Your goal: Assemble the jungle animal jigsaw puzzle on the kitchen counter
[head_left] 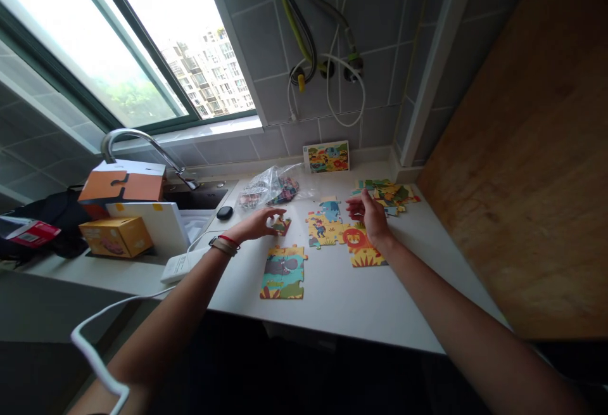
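My left hand (260, 223) pinches a small puzzle piece (282, 225) above the white counter, just beyond the joined hippo section (283, 273). My right hand (370, 213) hovers near the joined lion and elephant section, its fingers slightly curled and apart, with nothing visible in them. The monkey part (323, 229) of that section lies left of the hand; the lion part (360, 245) is partly covered by it. A heap of loose pieces (392, 193) lies beyond and to the right of my right hand.
A picture card (327, 156) leans on the back wall. Beside it lies a clear plastic bag (268, 188) of pieces. Further left are a round black object (225, 213), a white power strip (183, 265), a yellow box (116, 236), an orange box (122, 188) and the sink with its tap (142, 138).
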Tool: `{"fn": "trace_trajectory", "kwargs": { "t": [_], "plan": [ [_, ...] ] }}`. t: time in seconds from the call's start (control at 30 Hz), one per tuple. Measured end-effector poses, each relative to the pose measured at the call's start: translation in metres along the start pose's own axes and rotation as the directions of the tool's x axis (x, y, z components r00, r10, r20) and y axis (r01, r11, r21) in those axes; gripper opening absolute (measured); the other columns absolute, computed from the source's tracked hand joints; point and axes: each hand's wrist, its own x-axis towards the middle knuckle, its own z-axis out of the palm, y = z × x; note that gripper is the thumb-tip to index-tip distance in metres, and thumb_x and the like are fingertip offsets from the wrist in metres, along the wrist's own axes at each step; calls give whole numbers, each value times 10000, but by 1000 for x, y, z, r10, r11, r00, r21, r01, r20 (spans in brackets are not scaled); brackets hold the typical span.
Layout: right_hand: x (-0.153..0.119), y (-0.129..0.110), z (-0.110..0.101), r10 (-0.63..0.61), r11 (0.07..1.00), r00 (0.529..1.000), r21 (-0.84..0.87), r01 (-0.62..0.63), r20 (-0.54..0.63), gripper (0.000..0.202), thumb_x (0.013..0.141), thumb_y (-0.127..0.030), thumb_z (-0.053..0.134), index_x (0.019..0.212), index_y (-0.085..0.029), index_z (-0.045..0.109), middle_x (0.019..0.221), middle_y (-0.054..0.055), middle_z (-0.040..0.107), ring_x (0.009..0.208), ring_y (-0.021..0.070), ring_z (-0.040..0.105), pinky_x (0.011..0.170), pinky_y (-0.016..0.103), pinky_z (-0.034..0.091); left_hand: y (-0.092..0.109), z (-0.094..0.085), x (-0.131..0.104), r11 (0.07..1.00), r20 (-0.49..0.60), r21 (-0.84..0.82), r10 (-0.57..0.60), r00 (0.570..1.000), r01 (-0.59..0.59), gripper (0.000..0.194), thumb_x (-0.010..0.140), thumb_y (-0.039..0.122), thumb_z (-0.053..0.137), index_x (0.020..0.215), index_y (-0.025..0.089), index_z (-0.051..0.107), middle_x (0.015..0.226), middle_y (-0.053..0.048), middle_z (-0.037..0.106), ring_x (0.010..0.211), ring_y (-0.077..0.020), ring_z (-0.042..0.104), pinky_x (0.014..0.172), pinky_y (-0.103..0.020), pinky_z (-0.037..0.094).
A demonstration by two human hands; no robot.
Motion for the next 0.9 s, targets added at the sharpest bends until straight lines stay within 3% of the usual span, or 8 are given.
{"fn": "trace_trajectory", "kwargs": {
  "t": [0.23,0.3,0.37,0.5,0.6,0.73,0.9],
  "plan": [
    [7,-1,-7,-46,999,996,3,46,-74,610,743,-770,726,768,-161,762,662,41,697,565,118,607,520,220,488,1,-8,35,999,192,-6,-38,981,39,635,639,195,867,1252,190,701,1088,-89,744,909,-233,708,790,-324,555],
    [11,-2,-10,-64,998,992,-13,63,-110,574,726,-730,763,770,-158,766,662,30,690,559,107,596,517,210,481,4,-6,42,998,191,-47,-19,981,28,690,612,196,890,1271,200,687,1062,-72,736,916,-230,698,791,-312,540],
    [13,-3,-14,-67,998,987,-31,63,-144,543,718,-700,783,759,-159,762,661,24,689,551,100,589,509,205,475,6,-2,46,994,132,-107,10,991,5,703,621,198,886,1290,208,672,1027,-51,720,911,-215,681,788,-299,527],
    [15,-2,-16,-51,997,980,-59,40,-192,512,708,-668,805,730,-159,747,636,22,687,526,99,582,491,206,467,2,11,43,973,37,-230,44,998,-34,477,756,263,805,1220,213,704,887,-7,666,797,-168,633,723,-273,505],
    [13,-1,-14,-60,996,979,-76,46,-195,492,718,-643,814,746,-156,748,633,20,684,530,100,585,496,206,470,-5,21,37,947,-56,-297,108,993,-120,385,825,342,777,1177,202,715,984,-41,675,814,-158,628,741,-280,520],
    [16,-6,-21,-147,984,970,-125,124,-193,446,777,-598,778,782,-153,749,658,23,688,564,118,608,529,231,491,-6,34,32,951,-183,-212,189,965,-227,309,919,393,715,1152,192,723,1149,-97,670,864,-164,641,789,-310,537],
    [35,-22,-54,-310,935,891,-278,222,-332,373,866,-536,654,833,-170,717,686,7,667,606,132,610,565,249,484,2,48,33,948,-319,-74,271,908,-309,187,1008,303,602,1085,211,746,1114,-92,687,995,-213,644,889,-360,532]
  ]
}}
